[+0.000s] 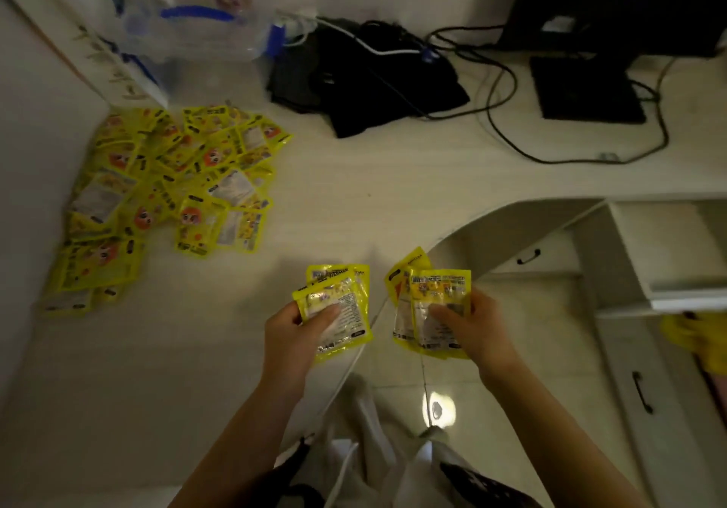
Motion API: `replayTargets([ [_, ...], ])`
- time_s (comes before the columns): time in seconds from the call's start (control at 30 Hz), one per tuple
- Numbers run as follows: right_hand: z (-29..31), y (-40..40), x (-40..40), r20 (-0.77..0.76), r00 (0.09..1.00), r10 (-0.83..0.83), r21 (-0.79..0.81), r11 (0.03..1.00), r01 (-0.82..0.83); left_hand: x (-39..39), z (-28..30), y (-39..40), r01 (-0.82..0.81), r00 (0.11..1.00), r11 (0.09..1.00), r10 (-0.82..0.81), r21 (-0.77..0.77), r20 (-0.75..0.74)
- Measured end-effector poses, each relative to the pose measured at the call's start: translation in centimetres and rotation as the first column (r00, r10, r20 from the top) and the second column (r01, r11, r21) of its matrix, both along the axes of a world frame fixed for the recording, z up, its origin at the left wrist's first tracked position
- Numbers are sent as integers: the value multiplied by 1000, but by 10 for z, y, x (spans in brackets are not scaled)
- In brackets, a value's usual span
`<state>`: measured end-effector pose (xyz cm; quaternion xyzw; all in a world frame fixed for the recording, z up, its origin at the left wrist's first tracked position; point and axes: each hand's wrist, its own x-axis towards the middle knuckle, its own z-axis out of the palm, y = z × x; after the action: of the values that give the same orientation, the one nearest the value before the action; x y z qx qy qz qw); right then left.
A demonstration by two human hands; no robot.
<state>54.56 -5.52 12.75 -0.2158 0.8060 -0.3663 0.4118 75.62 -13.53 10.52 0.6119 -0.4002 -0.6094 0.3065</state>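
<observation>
Nearest us, our left hand (287, 330) held a small fan of thin yellow foil sachets (348, 307), with the thumb pressed across the printed face, just over the near edge of the pale wooden desk (373, 192). Our right hand (476, 326) pinched a second fan of sachets (440, 287) out over the floor, beside the desk's curved cut-out. We judged them light, limp and slick, likely to slide apart, so a firm thumb-and-fingers pinch across the lower half seemed best. Farther left on the desk lay a loose heap of matching yellow sachets (165, 192). Beyond it were a clear plastic box with a blue handle (196, 39) and tangled black cables (491, 86).
</observation>
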Motion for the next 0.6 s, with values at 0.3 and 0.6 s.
replayTargets([
  [0.3,1,117,-70,101,952,-289,-53,954,296,-104,-6,65,271,962,960,-271,67,-7],
  [0.6,1,250,-155,141,864,-483,-35,870,492,-228,-5,174,399,917,911,-396,105,-46],
])
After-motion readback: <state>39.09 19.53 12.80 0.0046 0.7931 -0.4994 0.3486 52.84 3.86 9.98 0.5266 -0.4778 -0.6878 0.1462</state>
